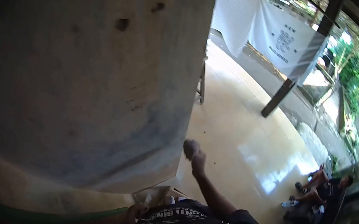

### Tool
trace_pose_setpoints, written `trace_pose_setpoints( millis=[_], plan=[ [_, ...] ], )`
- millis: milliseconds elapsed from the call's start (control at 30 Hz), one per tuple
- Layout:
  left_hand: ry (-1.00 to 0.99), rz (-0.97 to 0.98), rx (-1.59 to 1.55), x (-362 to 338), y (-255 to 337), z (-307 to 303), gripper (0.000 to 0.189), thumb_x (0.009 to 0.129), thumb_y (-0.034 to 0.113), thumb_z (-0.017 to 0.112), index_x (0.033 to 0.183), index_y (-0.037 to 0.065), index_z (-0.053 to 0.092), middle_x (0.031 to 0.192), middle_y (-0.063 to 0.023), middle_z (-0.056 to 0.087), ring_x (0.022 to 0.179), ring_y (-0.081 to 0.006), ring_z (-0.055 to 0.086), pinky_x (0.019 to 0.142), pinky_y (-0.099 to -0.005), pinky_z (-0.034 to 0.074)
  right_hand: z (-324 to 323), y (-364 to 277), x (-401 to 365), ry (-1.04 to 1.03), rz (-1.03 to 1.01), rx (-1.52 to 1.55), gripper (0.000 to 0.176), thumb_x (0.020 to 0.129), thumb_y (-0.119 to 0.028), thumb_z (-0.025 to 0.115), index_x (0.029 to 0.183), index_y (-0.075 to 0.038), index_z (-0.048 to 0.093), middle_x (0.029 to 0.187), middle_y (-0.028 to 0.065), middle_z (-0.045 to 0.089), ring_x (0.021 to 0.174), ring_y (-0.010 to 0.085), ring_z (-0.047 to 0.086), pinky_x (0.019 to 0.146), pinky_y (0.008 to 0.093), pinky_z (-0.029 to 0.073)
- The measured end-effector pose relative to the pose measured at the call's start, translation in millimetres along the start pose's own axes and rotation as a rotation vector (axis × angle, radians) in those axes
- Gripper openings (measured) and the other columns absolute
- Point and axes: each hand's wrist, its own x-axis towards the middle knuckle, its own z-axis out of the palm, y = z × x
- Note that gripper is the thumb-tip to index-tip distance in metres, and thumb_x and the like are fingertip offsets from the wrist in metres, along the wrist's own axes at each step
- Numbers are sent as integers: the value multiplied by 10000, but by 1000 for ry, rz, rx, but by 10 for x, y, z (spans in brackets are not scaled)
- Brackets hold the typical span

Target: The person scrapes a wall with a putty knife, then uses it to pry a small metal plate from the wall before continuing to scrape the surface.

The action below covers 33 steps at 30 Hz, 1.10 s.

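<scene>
My right arm reaches out past the edge of a large grey-brown wall (87, 74). At its end, my right hand (198, 161) looks closed, next to a dark rounded lump (190, 148) whose kind is too blurred to tell. Low in front of my dark printed shirt (186, 216), my left hand (137, 211) is bent and seems closed. A small pale thing (148, 199) shows just above its fingers; I cannot make out what it is. Dark spots and smudges mark the wall's surface.
Shiny cream floor tiles (230, 120) stretch to the right. A wooden post (279, 97) and a hanging white banner (283, 37) stand by the road. A wooden leg (202, 83) shows behind the wall edge. A person (329, 188) sits at the right.
</scene>
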Motion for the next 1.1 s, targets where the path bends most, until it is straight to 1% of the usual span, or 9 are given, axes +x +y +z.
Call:
trace_pose_setpoints(
  millis=[33,100,167,300,633,700,833,1000,1100],
  plan=[
    [13,-348,-28,104,129,15,412,883,478,507,790,79,552,609,-21,481,490,-163,438,445,-312,369,-63,289,-38,-22,48,-92,447,961,-361,468,969,44,656,736,37,618,669,85,567,587,265,465],
    [114,-133,-108,211,592,67,389,904,447,497,764,85,511,595,-9,462,471,-158,441,415,-313,367,5,627,-441,9,-131,-208,379,934,-313,536,992,43,655,745,54,645,690,93,588,625,264,482],
    [-7,-165,-406,83,1278,101,327,916,365,475,896,48,554,629,-56,505,446,-163,455,416,-297,388,-106,780,-687,-228,179,-255,314,900,-238,585,1054,29,647,818,73,679,746,111,616,679,265,499],
    [-31,106,-502,-210,2144,293,432,906,447,496,932,19,557,659,-62,557,473,-159,518,440,-274,438,-105,830,-650,-290,273,-433,309,876,-199,603,1104,6,638,929,90,687,821,134,631,719,276,505],
    [246,549,-136,-464,2895,293,346,754,164,734,998,-27,581,838,-67,643,748,-125,621,631,-263,499,-63,887,-521,-315,206,130,479,944,-436,470,1195,-30,522,925,104,634,760,208,641,662,307,512],
    [184,614,-246,-412,2923,255,326,729,85,721,1000,-26,580,844,-70,638,770,-127,619,660,-266,503,-94,729,-538,-462,609,453,478,965,-470,397,1245,-86,448,1060,110,570,973,238,591,825,376,496],
    [215,595,-284,-702,3390,315,358,726,30,707,1052,0,563,853,-59,614,771,-133,616,684,-273,520,-79,617,-764,-849,415,491,507,949,-511,392,1221,-83,408,1156,130,502,1012,235,575,853,401,492],
    [186,702,-432,-889,3786,480,472,738,16,715,1159,28,503,933,-80,600,784,-132,614,615,-239,501,-55,67,-651,-708,89,205,350,949,-349,518,1102,-41,451,800,54,594,731,152,609,702,300,503],
    [198,717,-490,-999,4040,475,460,735,43,721,1146,39,514,896,-47,578,697,-93,567,486,-206,432,-127,-159,-675,-791,86,257,343,932,-328,558,1083,-37,458,851,58,591,767,140,597,713,294,491]
  ],
)
